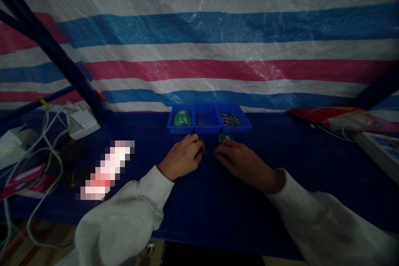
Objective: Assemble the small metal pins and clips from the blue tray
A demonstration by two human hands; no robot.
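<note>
My left hand [182, 157] is just in front of the blue bins, thumb and fingers pinched together. A thin, short metal piece [205, 152] sticks out from its fingertips; its exact kind is too small to tell. To its right, my right hand [241, 161] is closed with curled fingers, and what they hold, if anything, is too dark to make out. A small greenish packet or piece [225, 137] lies just beyond the right knuckles, partly hidden. Behind the hands, the right bin [246, 125] contains many small metal pieces [230, 119], and the middle bin [212, 123] has several.
The left bin [170, 124] holds a green bundle [182, 118]. On the blue table [205, 212] lie a blurred-out bright object [107, 170], white cables [59, 162] and a white power strip [82, 121] at left. A red-and-yellow bag [324, 116] and a box [380, 156] are at right.
</note>
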